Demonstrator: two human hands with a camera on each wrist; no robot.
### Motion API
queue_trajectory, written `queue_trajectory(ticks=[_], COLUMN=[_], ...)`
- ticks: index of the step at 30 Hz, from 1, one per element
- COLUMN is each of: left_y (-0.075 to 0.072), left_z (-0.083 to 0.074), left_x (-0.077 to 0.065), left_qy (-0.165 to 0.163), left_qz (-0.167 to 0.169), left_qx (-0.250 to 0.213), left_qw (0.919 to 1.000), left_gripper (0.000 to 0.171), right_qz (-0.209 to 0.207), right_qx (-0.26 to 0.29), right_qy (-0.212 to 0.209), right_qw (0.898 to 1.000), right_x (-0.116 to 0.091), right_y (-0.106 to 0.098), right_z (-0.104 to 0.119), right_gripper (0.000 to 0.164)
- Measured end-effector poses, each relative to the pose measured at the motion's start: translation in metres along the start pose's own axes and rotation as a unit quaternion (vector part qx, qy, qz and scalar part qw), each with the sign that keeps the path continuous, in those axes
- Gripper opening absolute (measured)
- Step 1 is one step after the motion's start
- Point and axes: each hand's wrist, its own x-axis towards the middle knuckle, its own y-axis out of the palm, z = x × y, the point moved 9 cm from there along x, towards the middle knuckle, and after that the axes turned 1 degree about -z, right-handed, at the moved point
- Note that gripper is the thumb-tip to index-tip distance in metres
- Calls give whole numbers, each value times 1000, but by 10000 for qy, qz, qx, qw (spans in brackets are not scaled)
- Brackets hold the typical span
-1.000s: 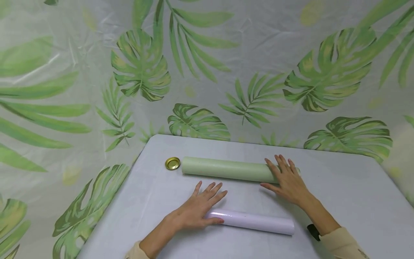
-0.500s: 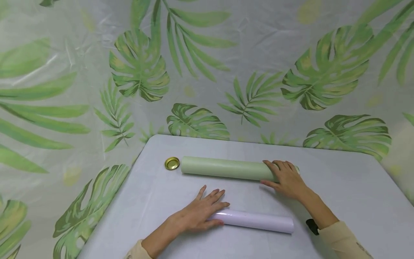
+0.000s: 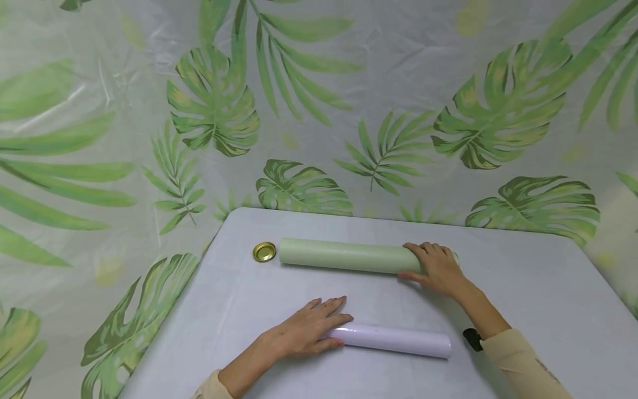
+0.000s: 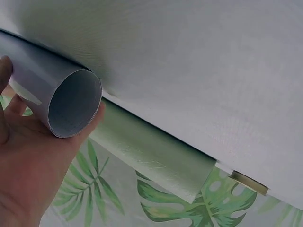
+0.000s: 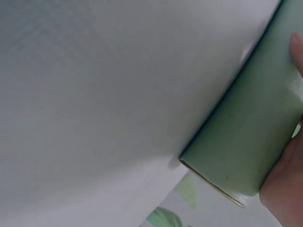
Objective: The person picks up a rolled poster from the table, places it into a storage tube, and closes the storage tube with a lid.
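In the head view, a pale green roll [image 3: 344, 256] lies across the far part of the table. My right hand [image 3: 438, 269] grips its right end, thumb on the near side and fingers bent over the top. Nearer to me is a thinner, glossy lilac roll [image 3: 394, 339]. My left hand [image 3: 311, 330] rests over its left end with fingers fairly straight and thumb along the near side. The left wrist view shows the lilac roll's hollow open end [image 4: 75, 103] beside the palm. From the right wrist, part of the right thumb [image 5: 297, 52] shows against the green roll.
A small round gold lid [image 3: 264, 252] lies just left of the green roll. The white-covered table [image 3: 538, 288] ends against a wall covering [image 3: 309, 138] printed with green leaves.
My right hand's spread fingers have bent down onto the green roll and now hold it. The left hand's fingers have drawn closer together over the lilac roll. Both rolls look almost unmoved.
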Motion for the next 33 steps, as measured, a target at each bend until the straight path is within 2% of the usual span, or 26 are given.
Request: queue_trajectory(ticks=[8, 13, 17, 20, 27, 33], left_y=[-1, -14, -31, -41, -54, -70], left_z=[-1, -2, -2, 1, 15, 24], left_x=[1, 2, 0, -4, -13, -22], left_qy=[133, 179, 238, 272, 47, 116], left_qz=[-179, -701, -1338, -1686, -1922, -2363], left_qx=[83, 138, 106, 80, 37, -24], left_qw=[9997, 9973, 9907, 9853, 9813, 9716], left_gripper=[48, 45, 44, 44, 45, 49], right_qz=[-3, -5, 47, 96, 167, 125], right_qx=[-52, -119, -115, -97, -23, 81], right_qy=[108, 164, 209, 229, 254, 204], right_qw=[9999, 9998, 9997, 9996, 9995, 9997], right_x=[4, 5, 6, 5, 4, 3], right_y=[-3, -3, -1, -1, -3, -3], right_z=[1, -1, -1, -1, 1, 2], right_gripper=[76, 77, 78, 78, 78, 78])
